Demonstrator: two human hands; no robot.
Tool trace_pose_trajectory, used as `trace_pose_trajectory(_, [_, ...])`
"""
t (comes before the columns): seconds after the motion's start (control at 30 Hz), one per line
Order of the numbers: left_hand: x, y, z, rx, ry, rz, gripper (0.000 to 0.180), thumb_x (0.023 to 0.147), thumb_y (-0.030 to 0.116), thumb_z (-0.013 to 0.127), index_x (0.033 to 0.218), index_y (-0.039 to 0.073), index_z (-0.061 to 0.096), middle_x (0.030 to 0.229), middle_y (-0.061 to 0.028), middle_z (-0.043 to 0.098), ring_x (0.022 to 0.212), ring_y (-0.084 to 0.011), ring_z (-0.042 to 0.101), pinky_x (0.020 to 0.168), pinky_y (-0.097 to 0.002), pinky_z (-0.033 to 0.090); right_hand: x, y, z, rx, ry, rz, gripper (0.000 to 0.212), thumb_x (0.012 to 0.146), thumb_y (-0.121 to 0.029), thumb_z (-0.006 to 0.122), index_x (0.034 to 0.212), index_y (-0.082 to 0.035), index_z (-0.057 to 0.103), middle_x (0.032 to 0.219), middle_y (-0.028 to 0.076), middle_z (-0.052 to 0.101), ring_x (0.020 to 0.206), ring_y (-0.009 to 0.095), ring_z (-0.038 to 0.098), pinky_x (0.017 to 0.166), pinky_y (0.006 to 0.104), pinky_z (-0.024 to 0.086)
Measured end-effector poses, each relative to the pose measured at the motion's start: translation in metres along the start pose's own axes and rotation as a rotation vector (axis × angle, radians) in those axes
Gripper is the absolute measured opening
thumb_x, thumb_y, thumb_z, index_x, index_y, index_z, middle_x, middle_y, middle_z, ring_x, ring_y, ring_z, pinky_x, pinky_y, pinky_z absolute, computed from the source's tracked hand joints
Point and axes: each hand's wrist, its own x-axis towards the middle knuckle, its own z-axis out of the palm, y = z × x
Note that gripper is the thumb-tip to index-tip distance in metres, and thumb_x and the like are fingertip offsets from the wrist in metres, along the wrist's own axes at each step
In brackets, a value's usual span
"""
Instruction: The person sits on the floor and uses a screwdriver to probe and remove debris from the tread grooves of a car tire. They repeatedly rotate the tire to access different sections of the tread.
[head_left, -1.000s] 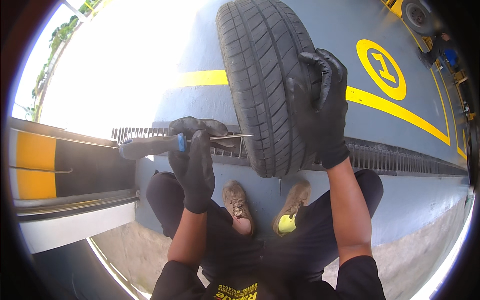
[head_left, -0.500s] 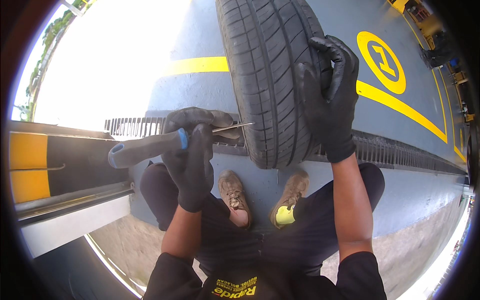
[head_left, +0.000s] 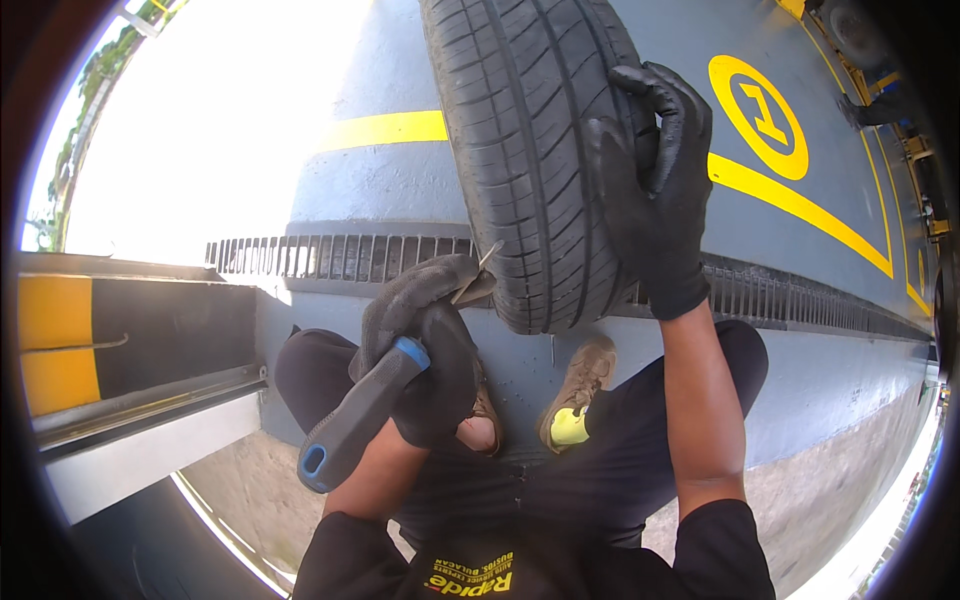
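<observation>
A worn black tyre (head_left: 535,170) stands upright in front of me, its tread facing me. My gloved right hand (head_left: 665,215) lies against the tread's right side, fingers and thumb spread along it. In my gloved left hand (head_left: 440,370) is a screwdriver (head_left: 362,412) with a grey and blue handle. The handle slants down to the left, and part of the thin metal shaft is hidden behind the fingers. Its tip reaches up by the left shoulder of the tyre; whether it touches the rubber I cannot tell.
A drain grate (head_left: 330,258) crosses the grey floor (head_left: 390,185) under the tyre. Yellow lines and a ringed yellow marking (head_left: 758,117) are painted beyond it. At left stands a yellow and black striped block (head_left: 170,330). My shoes (head_left: 580,385) flank the tyre's base.
My left hand has turned, so the screwdriver's handle swings downward and its shaft now points steeply up. The tyre has shifted slightly left, with my right hand still on it.
</observation>
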Motion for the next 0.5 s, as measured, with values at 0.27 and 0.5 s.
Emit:
trace_pose_trajectory(0.27, [-0.014, 0.011, -0.002, 0.039, 0.03, -0.152, 0.035, 0.096, 0.008, 0.053, 0.126, -0.01, 0.054, 0.119, -0.0258, 0.061, 0.107, -0.0361, 0.067, 0.091, -0.0435, 0.055, -0.002, 0.002, 0.003, 0.006, 0.016, -0.007, 0.04, 0.086, -0.02, 0.075, 0.122, -0.01, 0.059, 0.122, 0.013, 0.055, 0.112, 0.033, 0.058, 0.096, 0.0409, 0.047])
trace_pose_trajectory(0.5, [-0.016, 0.011, -0.012, 0.137, -0.077, -0.201, 0.065, 0.081, 0.036, 0.073, 0.127, -0.008, 0.057, 0.118, -0.0197, 0.065, 0.106, -0.0274, 0.066, 0.092, -0.0376, 0.052, -0.003, 0.007, 0.002, -0.03, 0.021, -0.054, 0.041, 0.086, -0.023, 0.075, 0.121, -0.011, 0.06, 0.122, 0.013, 0.055, 0.112, 0.034, 0.058, 0.095, 0.042, 0.047])
